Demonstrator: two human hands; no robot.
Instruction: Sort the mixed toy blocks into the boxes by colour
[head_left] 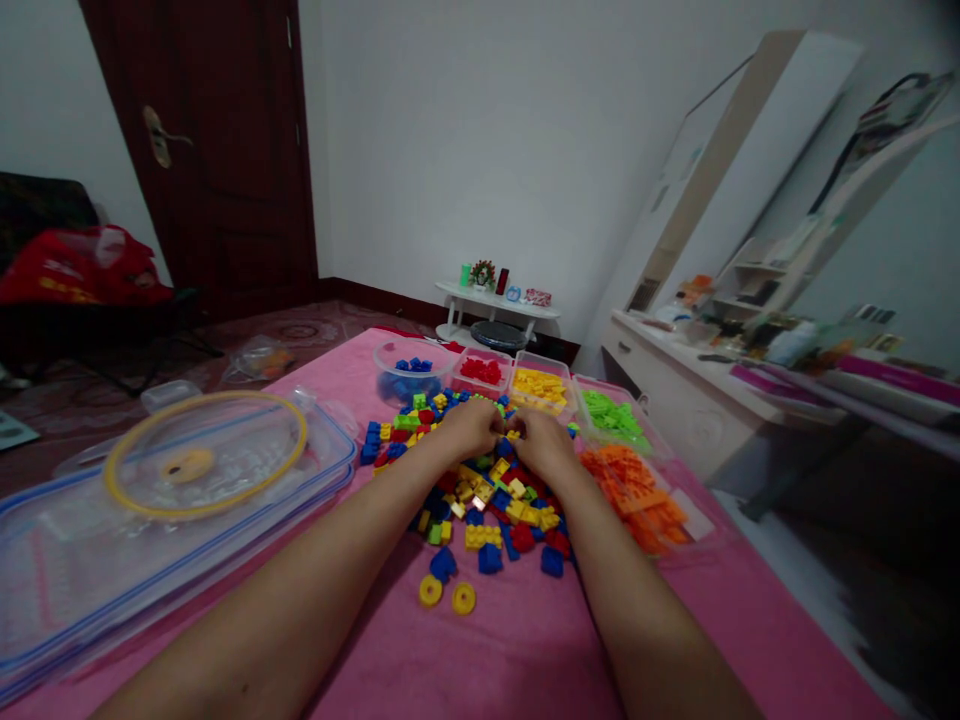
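Both hands are over a heap of mixed toy building bricks (480, 490) in yellow, blue, red and green on a pink cloth. My left hand (476, 428) has its fingers curled in a closed grip, and my right hand (541, 440) faces it a little apart, also closed. A small yellow brick (514, 434) shows between the fingertips; which hand, if either, holds it is unclear. Behind the heap stand a round tub of blue bricks (412, 367), a box of red bricks (480, 371) and a box of yellow bricks (540, 388).
To the right are a tray of green bricks (611, 415) and orange bricks (637, 497). Large clear lids with blue edges (67, 570) lie stacked at left, a round yellow-rimmed lid (300, 440) on top. Two yellow wheels (463, 599) lie in front. A dressing table (675, 385) stands at right.
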